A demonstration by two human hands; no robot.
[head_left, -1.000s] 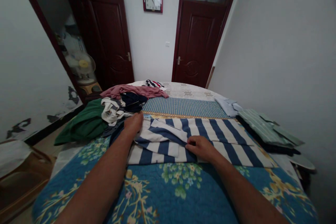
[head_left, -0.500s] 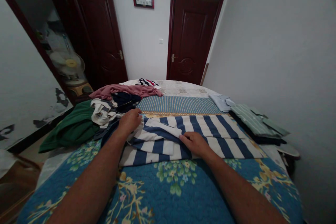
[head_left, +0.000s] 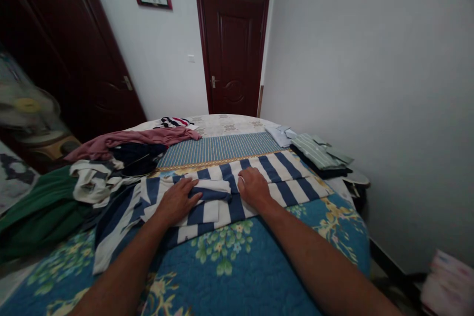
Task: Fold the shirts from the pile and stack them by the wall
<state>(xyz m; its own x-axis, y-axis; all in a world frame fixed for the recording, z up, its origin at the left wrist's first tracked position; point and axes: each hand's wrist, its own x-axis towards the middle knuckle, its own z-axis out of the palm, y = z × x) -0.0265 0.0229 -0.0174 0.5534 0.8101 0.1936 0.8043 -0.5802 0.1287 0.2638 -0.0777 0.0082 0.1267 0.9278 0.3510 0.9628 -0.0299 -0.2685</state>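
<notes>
A blue-and-white striped garment (head_left: 289, 175) lies spread across the bed, partly folded over on its left part. My left hand (head_left: 180, 201) rests on the folded layer with its fingers spread. Right of it, my right hand (head_left: 254, 188) is closed at the garment's middle, its fingers curled against the striped cloth; the bit of cloth between them is mostly hidden. The garment's left end hangs loosely toward the near left, wrinkled.
At the left lie a green garment (head_left: 40, 207), a white one (head_left: 91, 180), a dark blue one (head_left: 138, 155) and a pink one (head_left: 140, 139). Folded clothes (head_left: 318, 153) are stacked at the right edge of the floral bedspread (head_left: 240, 276).
The view has turned to the right. My left hand now lies flat on the folded layer, and my right hand has moved off the fold's edge. More of the garment's left end shows spread out.
</notes>
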